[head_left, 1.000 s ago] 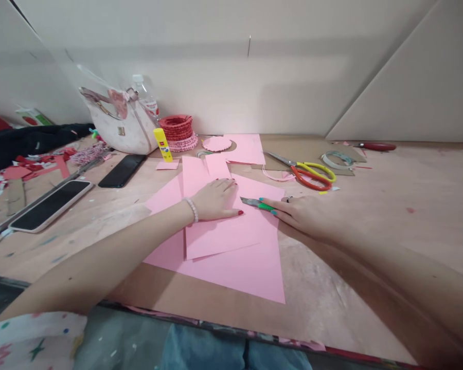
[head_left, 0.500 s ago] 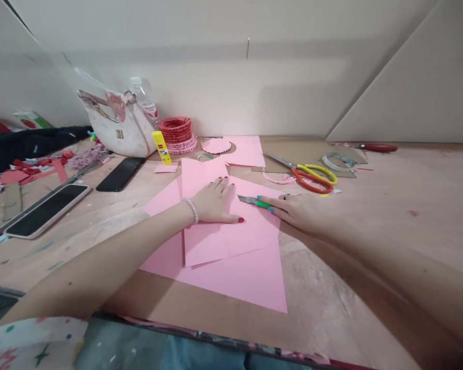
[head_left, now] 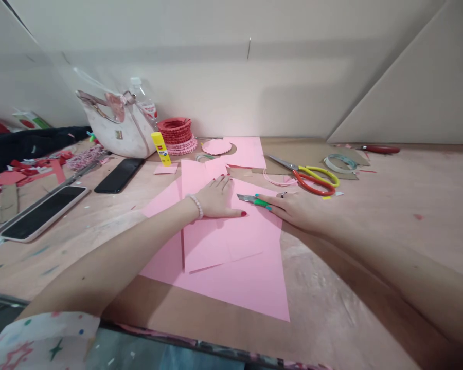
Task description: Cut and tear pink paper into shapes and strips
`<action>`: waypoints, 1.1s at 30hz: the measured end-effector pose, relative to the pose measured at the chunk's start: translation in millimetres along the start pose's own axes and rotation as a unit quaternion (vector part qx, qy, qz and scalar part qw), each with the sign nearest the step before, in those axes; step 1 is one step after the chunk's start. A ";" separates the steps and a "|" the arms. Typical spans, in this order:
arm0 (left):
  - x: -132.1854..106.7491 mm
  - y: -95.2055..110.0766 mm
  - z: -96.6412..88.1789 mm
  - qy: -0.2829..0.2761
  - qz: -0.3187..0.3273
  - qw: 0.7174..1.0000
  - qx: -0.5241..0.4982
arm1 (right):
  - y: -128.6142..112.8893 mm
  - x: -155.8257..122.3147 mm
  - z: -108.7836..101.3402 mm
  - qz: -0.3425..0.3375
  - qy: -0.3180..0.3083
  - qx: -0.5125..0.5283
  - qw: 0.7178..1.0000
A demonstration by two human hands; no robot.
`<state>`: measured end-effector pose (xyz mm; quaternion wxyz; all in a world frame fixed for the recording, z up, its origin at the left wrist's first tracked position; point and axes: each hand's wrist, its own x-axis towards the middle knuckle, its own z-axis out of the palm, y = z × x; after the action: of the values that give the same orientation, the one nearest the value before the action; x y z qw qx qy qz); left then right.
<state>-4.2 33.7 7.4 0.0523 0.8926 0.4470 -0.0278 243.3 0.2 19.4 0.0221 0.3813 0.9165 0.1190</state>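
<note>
At 6 o'clock lies the big pink paper point(head_left: 250, 293), under a smaller pink sheet point(head_left: 212, 252) that could slide if held loosely. The left hand point(head_left: 214, 201) lies flat, thumb spread wide. At its 3 o'clock, the right hand point(head_left: 295, 208) pinches a green knife point(head_left: 252, 200); its tip points leftward, so a slip could cut that thumb.

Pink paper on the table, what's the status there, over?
Left hand spread flat on the pink paper. Right hand gripping the green cutter, blade pointing toward the left hand. Scissors lying beyond the right hand.
</note>
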 end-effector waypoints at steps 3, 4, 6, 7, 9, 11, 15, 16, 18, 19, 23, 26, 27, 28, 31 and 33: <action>1.2 0.3 -3.0 -0.021 -0.006 1.000 -0.007 | -1.0 0.7 -2.2 0.004 -0.003 0.005 1.000; 1.4 0.5 -3.9 -0.024 -0.007 1.000 -0.007 | -1.6 1.2 -3.1 0.005 -0.003 0.004 1.000; 1.2 0.6 -5.3 -0.029 -0.006 1.000 -0.006 | -2.5 1.8 -4.1 0.010 0.000 -0.001 1.000; 0.9 0.4 -6.0 -0.030 -0.004 1.000 -0.005 | -2.5 1.9 -3.9 0.010 0.002 -0.002 1.000; -0.3 -0.6 -8.0 -0.030 0.002 1.000 -0.002 | -1.6 1.8 -2.3 0.012 0.004 0.000 1.000; -1.6 -1.5 -11.1 -0.028 0.010 1.000 0.004 | -0.3 1.3 0.0 0.010 0.004 0.006 1.000; -2.0 1.1 -17.9 0.008 0.007 1.000 0.020 | 0.1 0.0 2.7 0.016 0.004 0.011 1.000; -1.6 2.8 -18.3 0.022 0.008 0.999 0.024 | -0.7 -0.4 2.9 0.021 0.004 0.008 1.000; -0.6 6.3 -16.7 0.039 0.020 0.999 0.033 | -2.9 -1.0 2.8 0.026 0.006 -0.002 1.000; -0.2 7.4 -14.7 0.040 0.028 0.998 0.036 | -4.3 -1.3 2.6 0.026 0.009 -0.008 1.000; -0.5 5.0 -5.0 0.020 0.054 0.998 0.035 | -10.4 -1.6 -0.7 0.035 0.019 -0.031 0.999; -2.9 0.1 -2.3 -0.004 0.064 0.998 0.024 | -15.2 -2.2 -4.3 0.048 0.014 -0.034 0.998; -4.1 -0.8 -2.4 -0.013 0.066 0.998 0.020 | -16.8 -2.9 -5.1 0.050 0.013 -0.034 0.998; -5.4 -1.3 -2.8 -0.022 0.069 0.997 0.015 | -18.5 -4.0 -5.4 0.052 0.015 -0.034 0.998; -10.4 1.0 -3.9 -0.038 0.080 0.996 -0.001 | -23.5 -10.1 -4.2 0.064 0.035 -0.049 0.996; -15.5 5.8 -4.4 -0.044 0.083 0.995 -0.012 | -26.8 -16.5 -2.7 0.067 0.043 -0.062 0.995</action>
<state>-8.8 18.5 13.6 0.0846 0.9240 0.3685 -0.0574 236.1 -30.2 14.8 -0.0019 0.4343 0.8798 0.1931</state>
